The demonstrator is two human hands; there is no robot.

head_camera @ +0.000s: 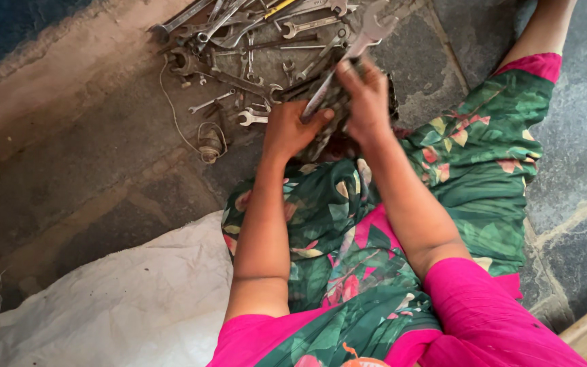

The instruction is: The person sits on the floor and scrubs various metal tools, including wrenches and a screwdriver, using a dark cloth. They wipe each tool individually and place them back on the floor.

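We see a long silver steel open-ended spanner held slantwise at about twelve o'clock in the view, its forked head pointing toward one o'clock. Our right hand closes round its shaft from above, fingers curled tight on the metal. Our left hand, at the spanner's seven o'clock, presses its fingers against the lower end and a dark bundle under it. At ten to eleven o'clock of the hands lies a heap of grey metal spanners on the dark stone floor, with a small coil of wire nearby. At seven o'clock lies a white woven sack.
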